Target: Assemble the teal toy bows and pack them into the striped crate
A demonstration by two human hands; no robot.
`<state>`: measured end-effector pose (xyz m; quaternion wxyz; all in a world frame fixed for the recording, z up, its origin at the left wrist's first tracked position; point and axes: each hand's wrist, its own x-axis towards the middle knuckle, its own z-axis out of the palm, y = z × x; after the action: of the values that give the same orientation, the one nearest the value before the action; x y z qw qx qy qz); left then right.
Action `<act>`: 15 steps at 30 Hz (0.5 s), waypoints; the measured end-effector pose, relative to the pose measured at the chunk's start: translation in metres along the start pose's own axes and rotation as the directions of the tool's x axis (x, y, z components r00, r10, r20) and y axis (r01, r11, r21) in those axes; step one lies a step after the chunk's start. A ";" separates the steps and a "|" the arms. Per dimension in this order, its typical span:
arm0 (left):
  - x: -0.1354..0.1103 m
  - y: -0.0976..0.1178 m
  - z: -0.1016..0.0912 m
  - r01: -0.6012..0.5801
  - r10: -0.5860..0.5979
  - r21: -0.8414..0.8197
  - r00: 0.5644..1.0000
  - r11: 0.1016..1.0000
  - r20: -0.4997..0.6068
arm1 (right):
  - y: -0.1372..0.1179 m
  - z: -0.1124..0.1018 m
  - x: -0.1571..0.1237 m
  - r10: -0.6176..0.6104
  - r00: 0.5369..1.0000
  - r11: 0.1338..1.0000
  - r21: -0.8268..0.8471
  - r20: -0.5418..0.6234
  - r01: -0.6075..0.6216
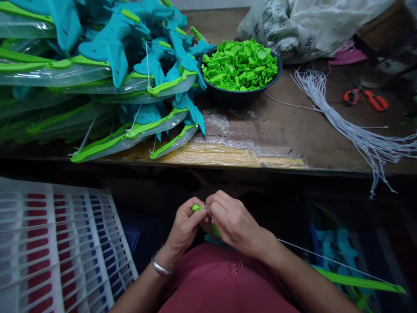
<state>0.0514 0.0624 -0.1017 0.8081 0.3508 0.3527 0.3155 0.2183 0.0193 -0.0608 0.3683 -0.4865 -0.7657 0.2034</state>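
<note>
Across my lap lies a toy bow with bright green limbs, mostly hidden behind my arms and body. My left hand is closed round the bow's green tip, which pokes out between thumb and forefinger. Right beside it, my right hand is pinched at the same tip. A white string runs from behind my right forearm to the bow's far right end. My right fingertips seem to hold the string's near end, though they mostly cover it.
Finished-looking turquoise and green toy bows are piled on the bench's left. Behind the bench edge stands a black bowl of small green plastic parts. White cords, orange-handled pliers and a sack lie rightward. A white crate stands left.
</note>
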 end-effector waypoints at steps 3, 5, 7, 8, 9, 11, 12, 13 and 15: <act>-0.002 -0.004 0.001 -0.052 0.053 0.037 0.998 0.998 -0.028 | -0.002 0.001 -0.003 0.160 0.987 0.976 0.152 -0.001 -0.158; -0.002 -0.008 -0.002 -0.102 0.104 0.079 0.994 0.992 -0.018 | -0.002 -0.001 -0.004 0.255 0.967 0.931 0.261 0.031 -0.254; -0.001 -0.011 -0.005 -0.152 0.151 0.118 0.988 0.981 0.017 | -0.002 -0.004 -0.003 0.342 0.936 0.875 0.333 0.085 -0.350; -0.001 -0.012 -0.007 -0.172 0.168 0.133 0.985 0.976 0.039 | -0.001 -0.006 -0.003 0.378 0.919 0.848 0.357 0.115 -0.393; 0.000 -0.013 -0.008 -0.185 0.178 0.144 0.982 0.972 0.060 | -0.001 -0.008 -0.002 0.405 0.904 0.824 0.373 0.138 -0.427; 0.001 -0.013 -0.011 -0.197 0.184 0.158 0.979 0.968 0.092 | 0.000 -0.011 0.000 0.425 0.892 0.804 0.388 0.153 -0.450; 0.001 -0.013 -0.012 -0.197 0.181 0.164 0.978 0.967 0.104 | 0.001 -0.012 0.001 0.420 0.896 0.809 0.389 0.142 -0.440; 0.002 -0.013 -0.013 -0.195 0.177 0.171 0.977 0.966 0.116 | 0.002 -0.012 0.001 0.413 0.902 0.813 0.394 0.127 -0.428; 0.002 -0.012 -0.014 -0.189 0.166 0.184 0.977 0.965 0.137 | 0.005 -0.011 0.001 0.403 0.911 0.817 0.413 0.090 -0.402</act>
<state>0.0441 0.0618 -0.1194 0.7579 0.4771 0.2998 0.3287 0.2293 0.0217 -0.0567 0.4141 -0.5459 -0.5826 0.4372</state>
